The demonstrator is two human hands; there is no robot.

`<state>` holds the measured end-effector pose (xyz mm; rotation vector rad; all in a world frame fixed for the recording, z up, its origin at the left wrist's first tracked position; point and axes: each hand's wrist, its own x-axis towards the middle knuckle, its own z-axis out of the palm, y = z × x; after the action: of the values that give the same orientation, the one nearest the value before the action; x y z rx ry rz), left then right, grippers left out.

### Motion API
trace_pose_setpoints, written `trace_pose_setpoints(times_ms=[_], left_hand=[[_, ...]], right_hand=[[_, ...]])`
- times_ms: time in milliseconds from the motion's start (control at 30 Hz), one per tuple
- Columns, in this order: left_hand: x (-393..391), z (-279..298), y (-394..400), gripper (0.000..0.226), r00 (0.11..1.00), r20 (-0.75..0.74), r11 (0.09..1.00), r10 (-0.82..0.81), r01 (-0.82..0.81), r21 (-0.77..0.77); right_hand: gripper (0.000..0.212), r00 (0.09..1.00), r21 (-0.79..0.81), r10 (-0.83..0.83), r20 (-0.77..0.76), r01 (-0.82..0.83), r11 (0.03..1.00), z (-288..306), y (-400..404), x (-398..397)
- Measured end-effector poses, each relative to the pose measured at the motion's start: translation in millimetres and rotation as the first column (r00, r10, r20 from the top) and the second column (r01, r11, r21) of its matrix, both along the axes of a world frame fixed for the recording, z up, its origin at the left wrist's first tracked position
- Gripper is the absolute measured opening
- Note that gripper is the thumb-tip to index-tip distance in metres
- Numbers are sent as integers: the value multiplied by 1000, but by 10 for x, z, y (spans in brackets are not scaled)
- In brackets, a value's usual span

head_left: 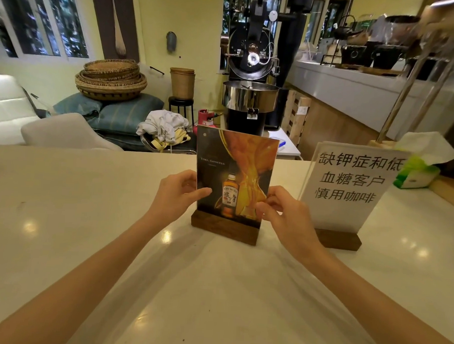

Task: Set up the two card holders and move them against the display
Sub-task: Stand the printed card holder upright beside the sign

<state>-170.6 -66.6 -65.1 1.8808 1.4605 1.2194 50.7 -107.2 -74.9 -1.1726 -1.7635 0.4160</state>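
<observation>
A clear card holder with a whisky advert stands upright in its dark wooden base at the middle of the white counter. My left hand pinches the panel's lower left edge. My right hand grips its lower right edge. To the right stands a second card holder, a white sheet with black Chinese characters in a matching wooden base, tilted slightly back, with neither hand touching it.
A green and white tissue pack lies behind the second holder at the counter's right. Slanted metal poles of a stand rise at the far right. Beyond the counter's far edge are a coffee roaster, baskets and cushions.
</observation>
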Motion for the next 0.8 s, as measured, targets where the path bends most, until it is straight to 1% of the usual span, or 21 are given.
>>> trace_pose_setpoints(times_ms=[167,267,367,467,533,567,667,733,800], left_hand=[[0,-65,-21,19,1000,-14,999,13,-13,33],[6,-93,-27,16,999,-27,998,27,-25,62],[11,-118,-32,19,999,-6,998,32,-32,57],[34,-147,-56,25,999,9,998,40,-41,39],[64,-166,-84,32,999,12,998,50,-51,37],[79,-177,-98,37,998,15,998,53,-53,37],[115,-210,-130,49,998,40,998,52,-54,34],[146,-227,-149,55,996,63,997,63,-66,43],[180,-230,-161,58,994,74,994,81,-86,61]], right_hand=[[12,1000,11,16,6,-16,1000,-22,-22,3],[13,1000,12,6,-5,-6,1000,-13,-36,-7],[13,1000,-29,13,-7,-13,999,3,-44,-7],[25,999,-111,39,-18,-40,993,29,-88,28],[33,998,-130,56,-35,-60,990,34,-147,116],[32,998,-126,53,-38,-57,990,34,-189,177],[23,998,-84,-13,-65,7,996,27,-335,400],[17,988,-33,-112,-109,109,993,45,-404,571],[13,960,0,-206,-191,209,978,87,-441,758]])
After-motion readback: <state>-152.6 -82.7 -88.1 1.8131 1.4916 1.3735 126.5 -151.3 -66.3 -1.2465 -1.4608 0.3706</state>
